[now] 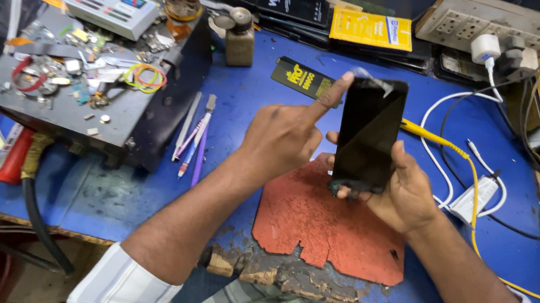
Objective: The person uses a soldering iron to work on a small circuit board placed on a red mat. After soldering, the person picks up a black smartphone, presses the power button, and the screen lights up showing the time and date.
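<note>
Blue-topped, scuffed desk [258,99] with a chipped near edge, crowded with repair clutter. Right hand [402,188] grasps a flat black rectangular phone [369,136] by its lower end, tilted upright over a worn red-orange rubber work mat [318,223] at 6 o'clock of the desk. Left hand [285,136] is mostly curled, index finger extended and touching the phone's top left corner, where a bit of clear film [373,82] lifts off the glass. Judged from this: the film is started at one corner only; most of the screen face looks unpeeled. At 10 o'clock a dark metal tool box [145,111] carries screws, rubber bands and small parts; pens [193,136] lie beside it. At 2 o'clock a beige socket strip [470,20] holds a white charger [485,49]; white and yellow cables [457,152] trail toward 4 o'clock.
</note>
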`<state>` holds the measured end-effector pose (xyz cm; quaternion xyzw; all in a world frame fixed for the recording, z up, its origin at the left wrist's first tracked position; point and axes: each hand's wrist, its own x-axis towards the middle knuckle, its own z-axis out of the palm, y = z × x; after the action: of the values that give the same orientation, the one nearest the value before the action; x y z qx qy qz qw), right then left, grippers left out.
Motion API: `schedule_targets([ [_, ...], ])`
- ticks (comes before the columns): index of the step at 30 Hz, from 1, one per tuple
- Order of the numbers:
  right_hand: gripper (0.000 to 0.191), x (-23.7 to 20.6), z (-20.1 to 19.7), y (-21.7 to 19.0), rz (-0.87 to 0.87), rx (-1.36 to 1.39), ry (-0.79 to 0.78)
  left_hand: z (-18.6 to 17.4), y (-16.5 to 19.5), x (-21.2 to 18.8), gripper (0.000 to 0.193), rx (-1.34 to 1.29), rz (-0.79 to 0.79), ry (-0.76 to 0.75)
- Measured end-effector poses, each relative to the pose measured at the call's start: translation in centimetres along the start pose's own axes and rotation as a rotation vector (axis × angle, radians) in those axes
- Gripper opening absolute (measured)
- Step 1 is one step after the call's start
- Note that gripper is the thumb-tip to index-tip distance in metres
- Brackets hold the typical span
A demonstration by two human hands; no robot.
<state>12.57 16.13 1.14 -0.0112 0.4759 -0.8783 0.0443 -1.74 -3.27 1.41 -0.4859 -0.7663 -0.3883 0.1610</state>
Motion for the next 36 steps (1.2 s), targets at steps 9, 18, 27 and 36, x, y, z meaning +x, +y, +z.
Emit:
schedule_targets([
  [9,0.077,0.2,-2.4,-2.9,-0.225,-0.029,0.102,0.8,2.4,-1.8,0.023,-0.167,0.357,0.033],
  [18,0.086,0.2,-2.6,-2.2,-0.274,-0.034,0.105,2.9,3.2,-2.1,0.075,-0.043,0.195,-0.376],
  [27,0.083,-0.2,-2.6,-2.3,-0.274,-0.107,0.14,4.6,2.5,-3.1,0.075,-0.067,0.296,-0.143],
  [36,0.085,1.8,-8.7,-1.4,-0.252,-0.207,0.221,6.2,2.3,-2.8,0.076,-0.074,0.251,-0.286],
])
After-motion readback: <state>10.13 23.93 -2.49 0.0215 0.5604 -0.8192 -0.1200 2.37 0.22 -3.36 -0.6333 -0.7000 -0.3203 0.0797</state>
